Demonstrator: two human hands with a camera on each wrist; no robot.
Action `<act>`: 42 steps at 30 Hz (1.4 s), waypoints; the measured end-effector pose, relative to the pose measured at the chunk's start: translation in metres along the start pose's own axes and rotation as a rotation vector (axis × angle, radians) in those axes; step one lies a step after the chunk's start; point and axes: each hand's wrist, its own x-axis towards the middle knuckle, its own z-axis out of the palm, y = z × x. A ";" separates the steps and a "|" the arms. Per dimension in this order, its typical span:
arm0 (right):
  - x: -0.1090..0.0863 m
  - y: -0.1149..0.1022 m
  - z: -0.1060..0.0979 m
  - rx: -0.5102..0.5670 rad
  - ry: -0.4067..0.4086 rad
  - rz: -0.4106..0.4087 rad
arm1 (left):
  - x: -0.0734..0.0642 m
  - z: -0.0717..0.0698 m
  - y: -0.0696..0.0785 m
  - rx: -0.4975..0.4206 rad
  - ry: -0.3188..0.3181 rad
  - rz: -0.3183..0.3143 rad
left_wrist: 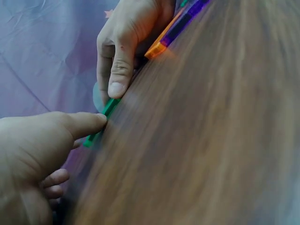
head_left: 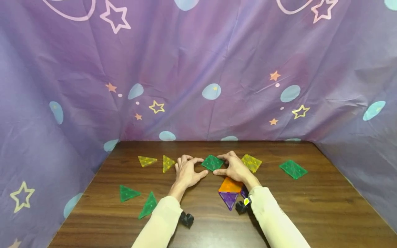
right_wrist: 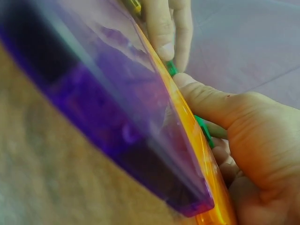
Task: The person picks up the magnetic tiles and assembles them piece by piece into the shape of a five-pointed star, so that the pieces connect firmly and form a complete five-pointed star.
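On the brown table [head_left: 335, 213], the left hand [head_left: 187, 171] and right hand [head_left: 233, 168] each pinch, between thumb and fingers, a green diamond [head_left: 212, 163] between them near the far edge, beyond an orange tile [head_left: 230, 185] and purple triangle [head_left: 228, 198].

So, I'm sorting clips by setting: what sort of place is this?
Probably an indoor recording nook: a brown tabletop backed by purple star-patterned cloth, with translucent coloured tiles.
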 end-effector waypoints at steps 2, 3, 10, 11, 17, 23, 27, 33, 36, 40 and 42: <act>-0.001 0.001 0.000 0.004 0.008 0.005 | 0.001 -0.002 0.002 -0.045 0.018 -0.016; -0.002 0.002 0.000 0.008 0.013 0.007 | 0.002 -0.004 0.003 -0.071 0.036 -0.026; -0.002 0.001 0.000 0.026 0.024 0.010 | 0.002 -0.029 0.004 -0.222 0.131 -0.078; -0.002 0.001 0.000 0.025 0.023 0.010 | 0.002 -0.035 0.002 -0.222 0.134 -0.076; -0.002 0.003 0.000 0.031 0.036 0.007 | -0.004 -0.074 -0.024 -0.179 0.086 -0.019; -0.004 0.003 0.001 0.042 0.021 0.003 | -0.025 -0.116 -0.064 -0.121 0.065 -0.112; -0.003 0.003 -0.001 0.046 0.031 -0.007 | -0.037 -0.132 -0.086 -0.108 0.050 -0.196; -0.003 0.004 -0.004 0.034 0.025 -0.001 | -0.048 -0.134 -0.107 -0.143 -0.022 -0.262; -0.003 0.004 -0.004 0.063 0.017 -0.015 | -0.051 -0.130 -0.112 -0.148 -0.042 -0.278; -0.002 0.001 -0.005 0.105 0.072 -0.037 | -0.052 -0.128 -0.118 -0.146 -0.072 -0.261; -0.001 -0.002 -0.007 0.109 0.110 -0.043 | -0.053 -0.128 -0.119 -0.148 -0.081 -0.243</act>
